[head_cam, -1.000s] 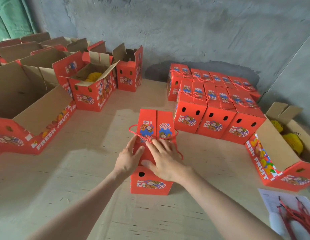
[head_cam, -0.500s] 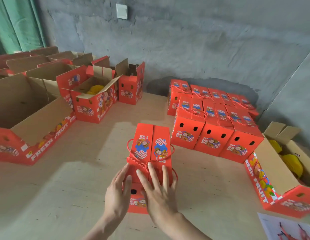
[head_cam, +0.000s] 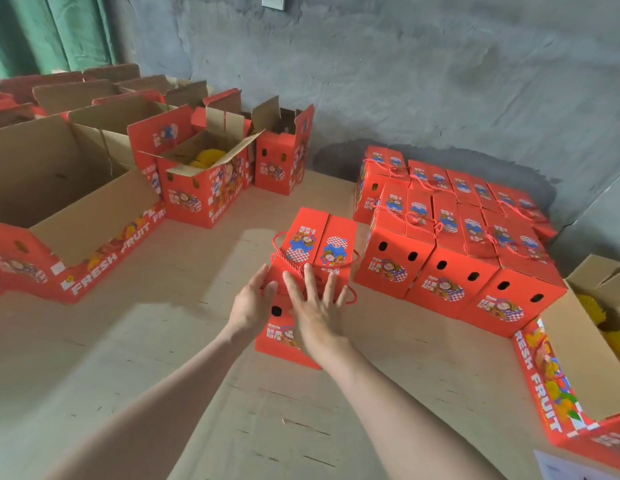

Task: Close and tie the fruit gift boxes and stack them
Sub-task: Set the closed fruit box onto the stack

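Observation:
A closed red fruit gift box (head_cam: 313, 251) stands in the middle of the wooden table, its two lid flaps down and a red cord (head_cam: 279, 252) tied across the top. My left hand (head_cam: 251, 303) rests with straight fingers against the box's near left corner. My right hand (head_cam: 317, 311) lies flat with spread fingers on the near end of the lid and front face. To the right, a block of several closed, tied red boxes (head_cam: 450, 237) stands in rows against the wall.
Open red boxes (head_cam: 204, 181) with yellow netted fruit stand at the back left, beside a large open "FRESH FRUIT" carton (head_cam: 59, 209). Another open carton (head_cam: 578, 362) with yellow fruit sits at the right edge. A grey wall runs behind.
Both hands have slid from the cord on the lid toward the box's near end, and their fingers have straightened. The box sits slightly farther from me.

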`<act>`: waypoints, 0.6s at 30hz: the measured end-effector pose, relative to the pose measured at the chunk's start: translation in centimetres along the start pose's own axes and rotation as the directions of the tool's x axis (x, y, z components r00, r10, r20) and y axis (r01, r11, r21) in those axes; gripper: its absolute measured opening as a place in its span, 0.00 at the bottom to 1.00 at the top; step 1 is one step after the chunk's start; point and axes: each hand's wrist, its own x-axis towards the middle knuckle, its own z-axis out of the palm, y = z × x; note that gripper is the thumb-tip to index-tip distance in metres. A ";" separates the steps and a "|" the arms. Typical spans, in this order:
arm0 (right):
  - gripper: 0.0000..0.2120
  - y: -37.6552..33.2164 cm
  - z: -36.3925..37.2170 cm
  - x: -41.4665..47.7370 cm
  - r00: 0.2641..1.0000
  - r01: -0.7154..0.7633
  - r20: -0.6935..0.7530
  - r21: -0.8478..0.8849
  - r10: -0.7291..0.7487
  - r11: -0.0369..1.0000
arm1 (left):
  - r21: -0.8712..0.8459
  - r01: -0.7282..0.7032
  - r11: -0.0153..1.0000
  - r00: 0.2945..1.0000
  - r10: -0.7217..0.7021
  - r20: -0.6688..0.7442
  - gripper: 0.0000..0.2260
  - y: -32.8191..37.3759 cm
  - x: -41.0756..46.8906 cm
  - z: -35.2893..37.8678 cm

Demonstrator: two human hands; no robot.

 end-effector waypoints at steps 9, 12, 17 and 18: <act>0.39 -1.6 1.3 9.2 0.975 -0.187 -0.106 0.062 0.193 0.980 | 0.009 -0.068 0.998 0.998 0.068 0.005 0.11 0.6 9.5 1.4; 0.33 -0.6 1.0 13.5 0.969 -0.219 -0.108 0.056 0.223 0.974 | -0.005 0.004 1.000 0.990 -0.003 0.139 0.16 -2.9 12.0 0.8; 0.38 2.7 0.3 19.9 0.962 -0.267 -0.053 0.007 0.267 0.964 | 0.548 -0.097 0.831 0.926 -0.127 0.357 0.19 -10.2 17.1 1.6; 0.39 3.4 0.2 20.9 0.959 -0.280 -0.040 -0.009 0.279 0.960 | 0.598 -0.116 0.793 0.915 -0.149 0.375 0.19 -10.7 18.3 1.8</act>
